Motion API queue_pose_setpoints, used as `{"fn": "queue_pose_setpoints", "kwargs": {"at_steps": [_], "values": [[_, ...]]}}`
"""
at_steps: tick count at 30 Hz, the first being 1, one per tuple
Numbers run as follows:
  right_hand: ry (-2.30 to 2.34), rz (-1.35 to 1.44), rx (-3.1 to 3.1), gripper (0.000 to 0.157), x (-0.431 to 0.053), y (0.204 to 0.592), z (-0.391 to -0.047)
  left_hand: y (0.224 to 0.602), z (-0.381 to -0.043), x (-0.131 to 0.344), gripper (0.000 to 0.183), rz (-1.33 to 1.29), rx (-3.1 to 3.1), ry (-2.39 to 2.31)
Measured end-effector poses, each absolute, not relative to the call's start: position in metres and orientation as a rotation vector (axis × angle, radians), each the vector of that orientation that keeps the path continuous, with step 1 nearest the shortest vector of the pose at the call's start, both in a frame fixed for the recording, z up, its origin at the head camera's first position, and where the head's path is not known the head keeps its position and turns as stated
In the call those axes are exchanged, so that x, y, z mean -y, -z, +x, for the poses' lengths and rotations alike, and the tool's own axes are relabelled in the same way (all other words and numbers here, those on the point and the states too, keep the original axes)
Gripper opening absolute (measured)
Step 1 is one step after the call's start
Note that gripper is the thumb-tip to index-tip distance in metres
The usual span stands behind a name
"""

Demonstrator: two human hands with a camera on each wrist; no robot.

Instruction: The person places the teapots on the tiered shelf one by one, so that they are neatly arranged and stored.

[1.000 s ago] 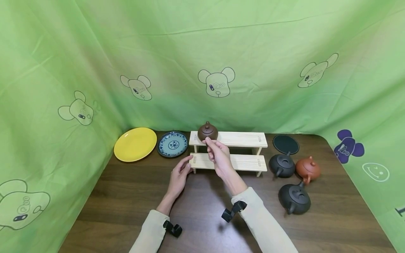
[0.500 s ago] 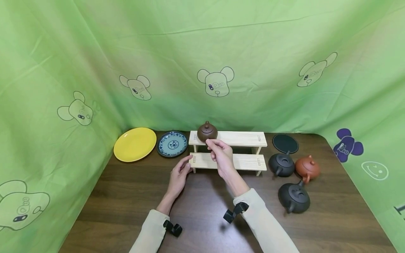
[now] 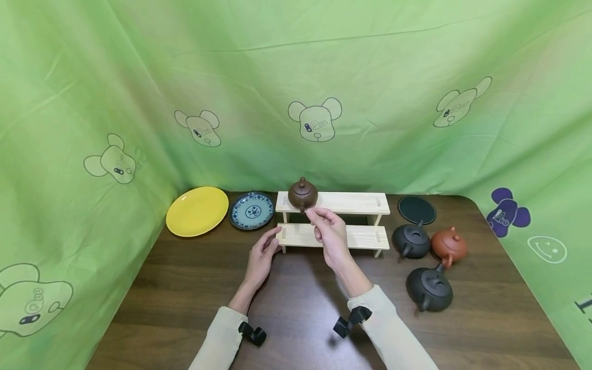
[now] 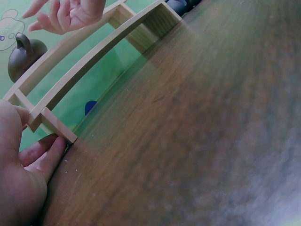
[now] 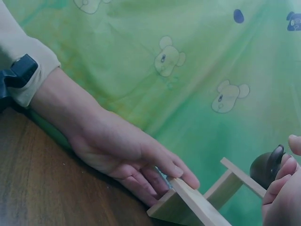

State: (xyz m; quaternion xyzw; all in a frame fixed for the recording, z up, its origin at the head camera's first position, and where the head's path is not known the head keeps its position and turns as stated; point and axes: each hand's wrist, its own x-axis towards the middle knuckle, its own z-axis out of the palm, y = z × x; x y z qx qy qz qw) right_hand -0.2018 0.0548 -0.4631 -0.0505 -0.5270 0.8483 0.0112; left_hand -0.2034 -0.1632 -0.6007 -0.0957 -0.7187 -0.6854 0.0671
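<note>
A dark brown teapot (image 3: 302, 194) stands on the left part of the upper step of a two-tier wooden display stand (image 3: 361, 236), its handle facing me. My right hand (image 3: 330, 234) is just right of that handle, over the lower step, with fingers loosely bent and nothing between them. A gap shows between this hand (image 4: 66, 14) and the teapot (image 4: 26, 56) in the left wrist view. My left hand (image 3: 261, 259) grips the left end of the lower step. In the right wrist view, fingers (image 5: 186, 176) lie over the board's end, and others reach down beside its leg.
Two black teapots (image 3: 411, 241) and a reddish-brown teapot (image 3: 449, 246) stand right of the stand, before a dark round mat (image 3: 417, 210). A yellow plate (image 3: 198, 211) and a blue patterned plate (image 3: 252, 211) lie left. Green cloth (image 3: 314, 164) hangs behind the table.
My right hand has let go of the teapot's handle and drawn back to the right and towards me. The teapot has stayed on the upper step; the left hand has kept its place.
</note>
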Motion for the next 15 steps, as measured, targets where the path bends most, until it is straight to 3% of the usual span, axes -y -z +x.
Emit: {"fn": "queue_pose_setpoints", "kwargs": {"at_steps": [7,15], "values": [[-2.625,-0.146,1.635,0.013,-0.064,0.458,-0.188,0.584,-0.192,0.158,0.037,-0.357,2.132,2.033],[-2.606,-0.1,1.607,0.013,-0.075,0.451,-0.175,0.607,-0.207,0.165,0.036,-0.262,2.203,2.069]]}}
